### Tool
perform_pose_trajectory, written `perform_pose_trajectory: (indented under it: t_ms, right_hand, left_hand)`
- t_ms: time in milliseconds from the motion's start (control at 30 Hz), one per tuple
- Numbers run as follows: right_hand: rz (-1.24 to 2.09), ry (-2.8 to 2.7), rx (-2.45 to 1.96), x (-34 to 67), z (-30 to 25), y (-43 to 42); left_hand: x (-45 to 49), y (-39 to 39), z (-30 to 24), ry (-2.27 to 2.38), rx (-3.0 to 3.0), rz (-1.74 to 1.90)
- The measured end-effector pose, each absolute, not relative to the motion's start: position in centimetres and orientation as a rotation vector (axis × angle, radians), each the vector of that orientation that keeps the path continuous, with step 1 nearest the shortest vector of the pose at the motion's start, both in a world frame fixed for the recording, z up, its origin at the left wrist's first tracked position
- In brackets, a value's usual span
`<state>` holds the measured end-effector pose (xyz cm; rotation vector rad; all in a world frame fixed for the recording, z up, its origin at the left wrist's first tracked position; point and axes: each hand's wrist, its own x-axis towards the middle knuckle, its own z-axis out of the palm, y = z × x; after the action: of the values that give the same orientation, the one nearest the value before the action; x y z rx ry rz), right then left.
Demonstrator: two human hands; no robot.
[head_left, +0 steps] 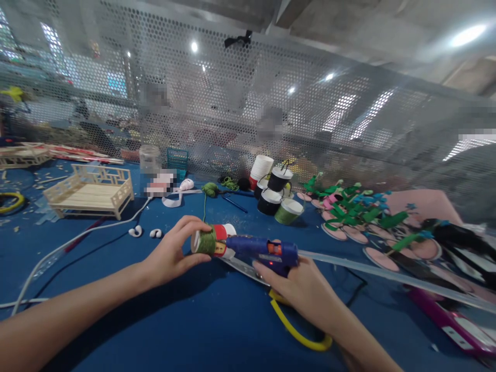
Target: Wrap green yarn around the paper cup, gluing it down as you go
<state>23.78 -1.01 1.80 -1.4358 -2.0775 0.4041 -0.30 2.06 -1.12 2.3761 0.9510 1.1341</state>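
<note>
My left hand (pixel 172 254) is closed around a small paper cup (pixel 211 240) lying on its side, partly wrapped in green yarn with a red and white band showing. A strand of green yarn runs up from the cup to a yarn ball (pixel 210 189). My right hand (pixel 300 287) grips a blue glue gun (pixel 263 249); its nozzle touches the cup's side. A long clear glue stick (pixel 387 276) sticks out of the gun's back to the right.
On the blue table are yarn-wrapped cups in black and green (pixel 277 199), a small wooden bench (pixel 91 192), a glass jar (pixel 150 158), white earbuds (pixel 145 232), foam flowers (pixel 349 209), a yellow cord (pixel 296 330) and white cables (pixel 58 253). A perforated metal screen (pixel 248 103) stands behind.
</note>
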Motion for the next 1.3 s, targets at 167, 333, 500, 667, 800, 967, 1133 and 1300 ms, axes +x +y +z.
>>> perform_pose_trajectory:
  t_ms: [167,333,500,667,800,967,1133,1300]
  right_hand:
    - [0.352,-2.109,-1.409,23.9,2.0,-0.8]
    - [0.279,-2.189,-1.314,23.9,3.0,-0.8]
    - [0.372,-2.100,-1.378,23.8,2.9,-0.6]
    - [0.388,-2.053,-1.383,23.7,2.3,-0.3]
    - [0.395,-2.085,-1.405,23.9,2.1,0.0]
    - [0.375,-2.112,-1.403,24.0,1.7,0.0]
    - [0.370,-2.121,-1.406,24.0,1.7,-0.1]
    - [0.352,-2.115,-1.381,23.8,2.4,-0.2]
  left_hand:
    - [-0.2,1.9,-1.1,0.943,2.477,1.122]
    - [-0.3,1.8,-1.5,0.933,2.537,1.124]
    - [-0.3,1.9,-1.9,0.913,2.601,1.124]
    - [-0.2,1.8,-1.8,0.858,2.714,1.105]
    - [-0.2,1.6,-1.6,0.828,2.779,1.096]
    - [-0.3,1.7,-1.5,0.827,2.820,1.074]
    - [-0.2,1.8,-1.5,0.838,2.783,1.093]
    - [-0.3,1.7,-1.4,0.815,2.786,1.082]
